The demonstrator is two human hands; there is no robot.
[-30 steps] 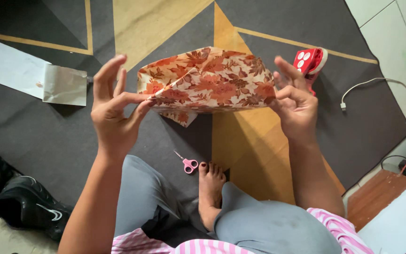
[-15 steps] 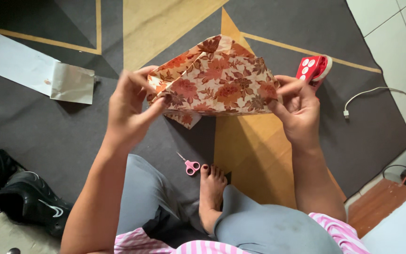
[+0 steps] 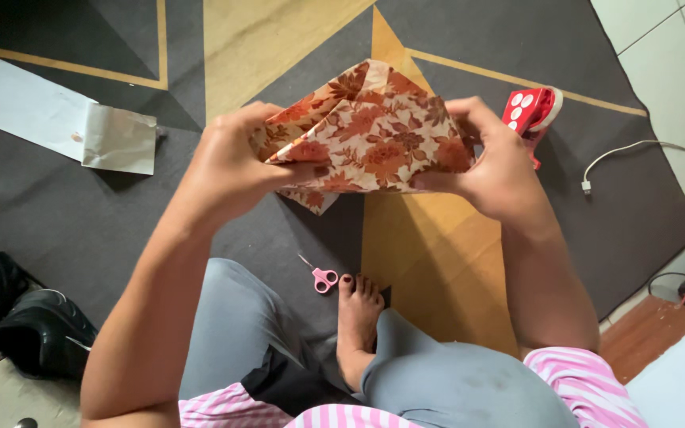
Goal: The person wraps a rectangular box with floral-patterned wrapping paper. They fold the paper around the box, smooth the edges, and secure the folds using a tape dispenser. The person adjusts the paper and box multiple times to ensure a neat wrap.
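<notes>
I hold a folded sheet of floral paper (image 3: 366, 131), cream with orange and brown flowers, up in front of me above the rug. My left hand (image 3: 227, 162) grips its left end, thumb across the front face. My right hand (image 3: 493, 162) grips the right end, fingers curled over the top edge. A small flap of the paper hangs below the fold near my left thumb.
Small pink scissors (image 3: 320, 277) lie on the grey and yellow rug (image 3: 438, 254) by my bare foot (image 3: 356, 317). A red tape dispenser (image 3: 534, 111) sits behind my right hand. A silver paper strip (image 3: 57, 123) lies at the left, black shoes (image 3: 29, 333) lower left, a white cable (image 3: 636, 154) at the right.
Both hands have closed in on the paper's ends, from open pinching fingers to full grips. The paper has been pressed into a more compact fold and tipped up slightly.
</notes>
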